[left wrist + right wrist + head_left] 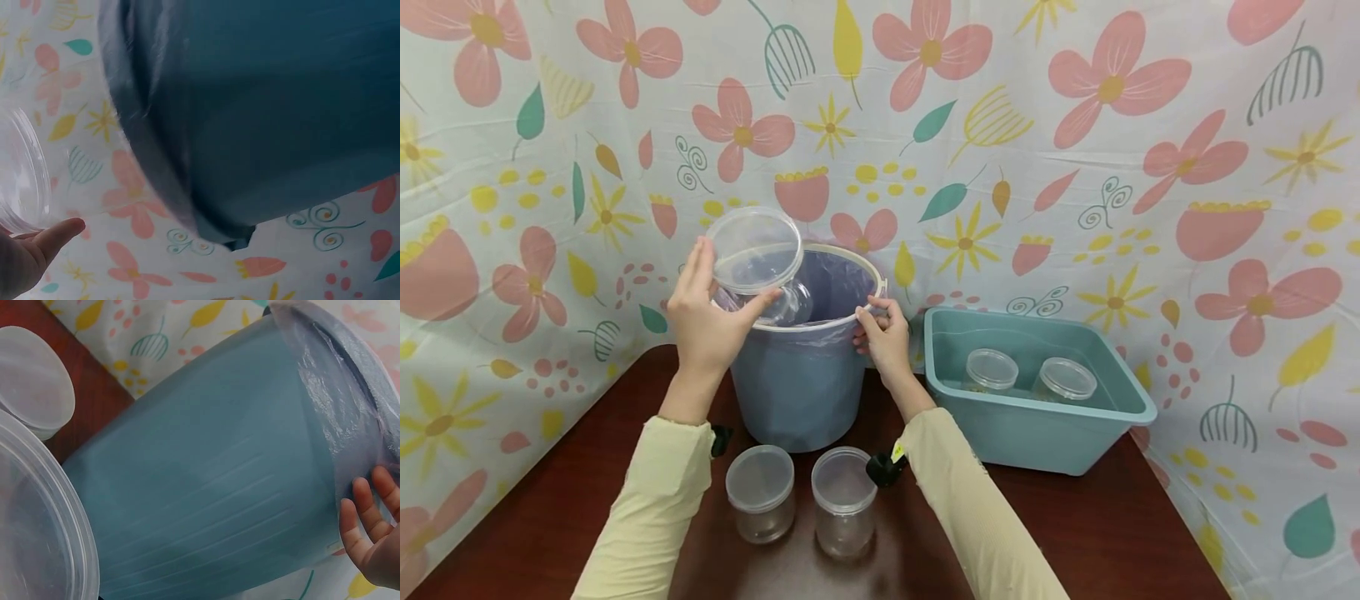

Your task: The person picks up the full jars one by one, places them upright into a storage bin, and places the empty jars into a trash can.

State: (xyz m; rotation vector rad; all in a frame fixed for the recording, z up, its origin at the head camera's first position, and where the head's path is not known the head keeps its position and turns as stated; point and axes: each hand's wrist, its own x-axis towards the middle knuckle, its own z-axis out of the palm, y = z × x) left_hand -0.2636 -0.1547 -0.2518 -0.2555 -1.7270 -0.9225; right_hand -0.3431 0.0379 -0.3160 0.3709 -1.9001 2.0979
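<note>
Floral backdrop (1030,42): hangs behind and around the table, printed with pink flowers and green leaves.
Dark red-brown table (1075,525): bears the bin, the basin and two jars.
Blue bin (797,400): stands upright near the back, a translucent liner (325,406) folded over its pale rim.
Teal basin (1022,437): sits right of the bin.
Left hand (707,325): grasps a jar, thumb on one side of the lid, fingers on the other.
Right hand (887,342): pinches the lined rim at the bin's right side.
Held jar (758,246): clear, tilted, at the bin's mouth.
Table jars: two, clear and lidded, upright side by side before the bin, left (762,492) and right (844,500).
Basin jars: two, lidded, left (992,369) and right (1067,379), inside the basin.
</note>
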